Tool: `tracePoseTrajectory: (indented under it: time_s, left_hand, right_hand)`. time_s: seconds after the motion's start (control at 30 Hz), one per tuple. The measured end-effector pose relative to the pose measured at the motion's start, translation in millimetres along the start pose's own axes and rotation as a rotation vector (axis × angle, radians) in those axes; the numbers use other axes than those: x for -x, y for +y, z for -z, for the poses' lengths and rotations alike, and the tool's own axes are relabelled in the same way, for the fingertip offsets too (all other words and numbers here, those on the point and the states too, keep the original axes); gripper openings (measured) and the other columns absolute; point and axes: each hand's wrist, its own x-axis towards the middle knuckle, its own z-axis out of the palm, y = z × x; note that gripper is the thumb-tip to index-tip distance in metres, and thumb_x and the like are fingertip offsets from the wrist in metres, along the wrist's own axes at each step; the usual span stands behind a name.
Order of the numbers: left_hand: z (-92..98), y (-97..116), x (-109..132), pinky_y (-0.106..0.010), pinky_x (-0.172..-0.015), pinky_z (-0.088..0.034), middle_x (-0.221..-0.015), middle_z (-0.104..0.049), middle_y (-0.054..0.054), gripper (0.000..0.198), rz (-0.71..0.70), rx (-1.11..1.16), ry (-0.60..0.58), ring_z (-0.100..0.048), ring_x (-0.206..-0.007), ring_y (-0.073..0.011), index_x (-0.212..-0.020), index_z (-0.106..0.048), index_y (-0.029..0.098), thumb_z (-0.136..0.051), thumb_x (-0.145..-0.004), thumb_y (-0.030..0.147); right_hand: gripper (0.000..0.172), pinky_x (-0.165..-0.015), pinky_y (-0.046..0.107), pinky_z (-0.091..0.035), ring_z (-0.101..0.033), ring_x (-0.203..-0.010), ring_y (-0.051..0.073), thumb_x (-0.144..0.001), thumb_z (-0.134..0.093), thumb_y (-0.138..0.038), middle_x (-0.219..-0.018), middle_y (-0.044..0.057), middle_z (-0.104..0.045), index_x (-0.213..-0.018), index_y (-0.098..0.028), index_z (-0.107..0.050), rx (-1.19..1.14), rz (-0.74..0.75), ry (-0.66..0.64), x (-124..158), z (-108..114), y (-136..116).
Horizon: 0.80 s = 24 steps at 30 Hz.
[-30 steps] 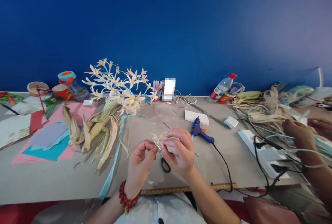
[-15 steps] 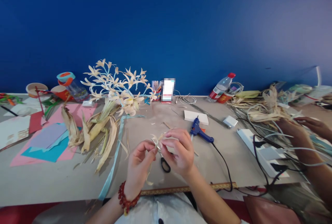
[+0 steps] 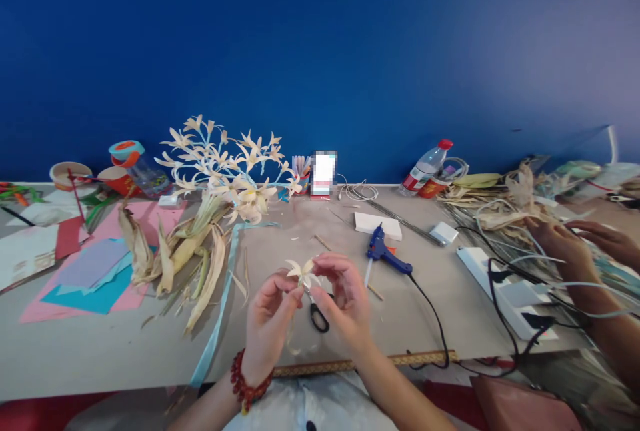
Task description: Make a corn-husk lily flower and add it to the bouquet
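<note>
A small cream corn-husk flower [image 3: 302, 274] with spread, pointed petals is held up between my two hands. My left hand [image 3: 270, 318], with a red bead bracelet on its wrist, pinches the flower's base between thumb and fingers. From the other side, my right hand [image 3: 350, 308] curves its fingers and thumb around the petals at the right, closed lightly on them. Below the flower, scissors [image 3: 319, 319] lie on the table with a black handle loop showing; their blades are mostly hidden by my hands.
Finished husk flowers on blue stems [image 3: 240, 171] stand behind left, above dried corn husks [image 3: 190, 251]. A blue glue gun [image 3: 387, 251] rests right, its cord crossing towards a power strip [image 3: 500, 291]. Another person's hands [image 3: 565, 244] reach among husks at far right. A light-blue ribbon [image 3: 220, 314] lies left.
The flower has turned, so its petals now show spread open towards the camera. My right hand's fingers have shifted slightly and loosened around it. My left hand stays nearly in place.
</note>
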Motion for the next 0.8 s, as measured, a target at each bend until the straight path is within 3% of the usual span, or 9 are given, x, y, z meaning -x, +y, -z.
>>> tracePoseTrajectory:
  time_s: [0.1, 0.2, 0.3, 0.43, 0.8]
  left_hand:
    - [-1.0, -0.4, 0.6, -0.021, -0.064, -0.043, -0.069, -0.056, 0.001, 0.013, -0.052, -0.042, -0.016, -0.052, -0.066, -0.0114, -0.071, -0.063, 0.018, -0.070, -0.080, 0.023]
    - [-0.8, -0.9, 1.1, -0.026, -0.074, -0.045, -0.078, -0.062, -0.002, 0.011, -0.124, -0.111, 0.014, -0.057, -0.081, -0.0163, -0.072, -0.064, 0.019, -0.070, -0.080, 0.024]
    - [-0.6, -0.8, 1.3, -0.031, -0.082, -0.044, -0.085, -0.063, -0.004, 0.007, -0.200, -0.152, 0.008, -0.057, -0.091, -0.0196, -0.075, -0.066, 0.020, -0.071, -0.079, 0.022]
    - [-1.9, 0.3, 1.5, -0.032, -0.081, -0.044, -0.082, -0.061, -0.004, 0.006, -0.270, -0.177, -0.064, -0.056, -0.088, -0.0196, -0.075, -0.068, 0.020, -0.068, -0.081, 0.020]
    - [-2.3, -0.3, 2.6, -0.032, -0.078, -0.043, -0.078, -0.057, -0.003, 0.009, -0.305, -0.226, -0.119, -0.053, -0.084, -0.0195, -0.076, -0.065, 0.020, -0.063, -0.084, 0.017]
  right_hand:
    - [0.019, -0.078, 0.034, -0.051, -0.057, -0.089, 0.019, -0.084, -0.065, -0.022, -0.103, 0.006, -0.054, -0.101, -0.024, -0.057, -0.082, -0.052, 0.021, -1.2, -2.4, -0.1]
    - [0.015, -0.075, 0.034, -0.049, -0.055, -0.087, 0.019, -0.081, -0.067, -0.020, -0.093, 0.004, -0.052, -0.092, -0.023, -0.056, -0.002, 0.049, 0.094, -0.8, -1.7, -0.5]
    - [0.010, -0.073, 0.035, -0.049, -0.056, -0.085, 0.020, -0.082, -0.065, -0.019, -0.089, 0.005, -0.054, -0.089, -0.022, -0.059, 0.087, 0.134, 0.074, 2.1, -0.7, -0.8]
    - [0.003, -0.069, 0.034, -0.049, -0.058, -0.080, 0.020, -0.084, -0.064, -0.019, -0.082, 0.004, -0.058, -0.085, -0.022, -0.063, 0.067, 0.145, 0.058, 3.8, -1.7, -3.7]
    - [0.007, -0.063, 0.032, -0.048, -0.058, -0.073, 0.019, -0.082, -0.064, -0.016, -0.076, 0.003, -0.059, -0.079, -0.021, -0.065, 0.045, 0.142, 0.068, 1.6, -3.0, -6.6]
